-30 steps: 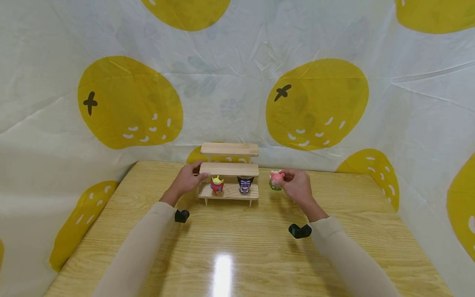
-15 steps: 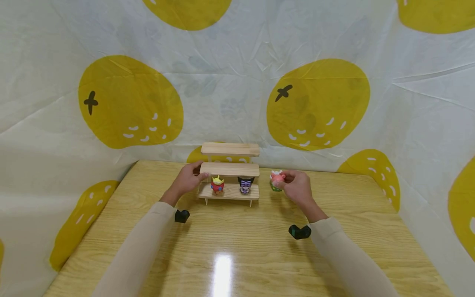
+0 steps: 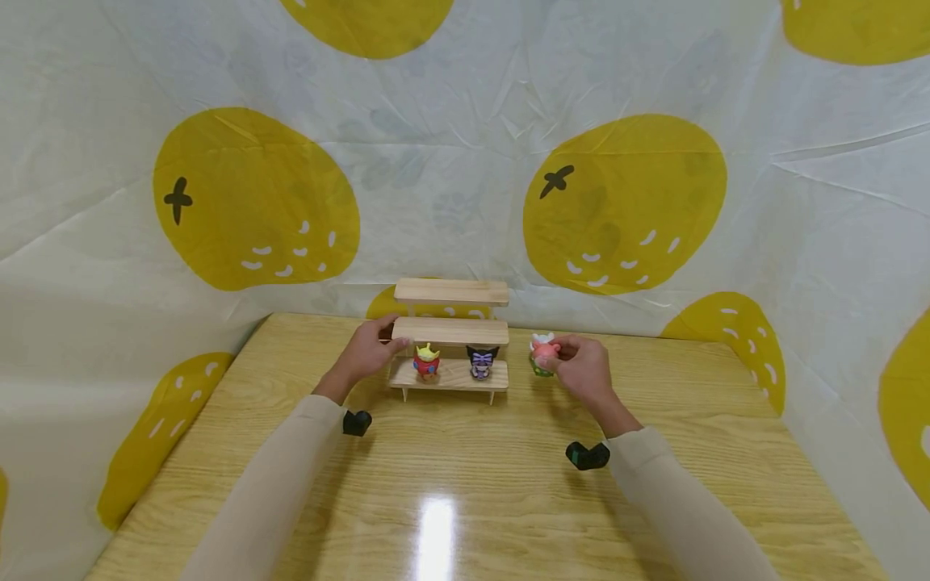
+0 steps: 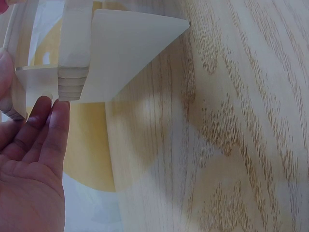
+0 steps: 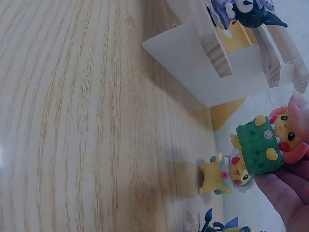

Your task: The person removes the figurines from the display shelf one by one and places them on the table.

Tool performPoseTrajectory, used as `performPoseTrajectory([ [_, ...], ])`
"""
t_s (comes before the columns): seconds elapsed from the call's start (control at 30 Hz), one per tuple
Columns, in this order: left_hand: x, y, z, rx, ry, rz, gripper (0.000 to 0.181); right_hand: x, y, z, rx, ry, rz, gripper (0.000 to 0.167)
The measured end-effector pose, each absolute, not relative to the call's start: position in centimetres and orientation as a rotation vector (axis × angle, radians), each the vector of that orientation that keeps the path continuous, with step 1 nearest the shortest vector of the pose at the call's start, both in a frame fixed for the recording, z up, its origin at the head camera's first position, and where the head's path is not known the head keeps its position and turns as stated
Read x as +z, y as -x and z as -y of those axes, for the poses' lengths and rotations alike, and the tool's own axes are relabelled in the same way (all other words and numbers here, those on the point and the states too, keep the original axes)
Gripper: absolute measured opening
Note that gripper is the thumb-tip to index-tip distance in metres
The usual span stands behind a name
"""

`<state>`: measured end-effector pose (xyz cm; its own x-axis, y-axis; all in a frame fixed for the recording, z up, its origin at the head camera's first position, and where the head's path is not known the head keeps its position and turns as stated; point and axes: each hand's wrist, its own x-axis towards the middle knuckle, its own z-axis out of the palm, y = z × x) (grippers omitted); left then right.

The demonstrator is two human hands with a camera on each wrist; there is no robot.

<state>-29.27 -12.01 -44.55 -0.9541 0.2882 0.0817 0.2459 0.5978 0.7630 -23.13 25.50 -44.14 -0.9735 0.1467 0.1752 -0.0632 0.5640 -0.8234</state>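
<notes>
A three-tier wooden shelf (image 3: 450,330) stands at the back of the table. My left hand (image 3: 366,353) grips its left side, thumb at the middle tier; in the left wrist view the hand's (image 4: 36,169) fingertips touch a board end (image 4: 72,84). On the lowest tier are a red figure with a yellow top (image 3: 426,365) and a black-and-purple figure (image 3: 481,365). Right of the shelf, my right hand (image 3: 584,369) pinches a figure in a pink hood (image 3: 546,350) with a green body (image 5: 258,145). Fingers partly cover its hood.
Behind the held figure, a yellow figure with a pale hood (image 5: 216,176) stands on the table (image 3: 465,468). A partly visible blue figure (image 5: 231,226) is at the right wrist view's lower edge. A fruit-patterned cloth (image 3: 443,177) hangs behind the shelf.
The pink-hooded figure in my right hand has shifted very slightly down, and more white shows above it. My left hand stays at the shelf.
</notes>
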Motion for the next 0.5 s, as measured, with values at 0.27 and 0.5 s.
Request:
performPoseTrajectory([
  [0.27, -44.60, 29.34, 11.98, 1.305, -0.458, -2.765, 0.071, -44.34, 23.13, -25.71, 1.370, 0.073, 2.587, 0.033],
  [0.5, -44.50, 29.27, 12.02, 1.312, -0.458, -2.764, 0.069, -44.51, 23.14, -25.84, 1.366, 0.065, 2.585, 0.032],
])
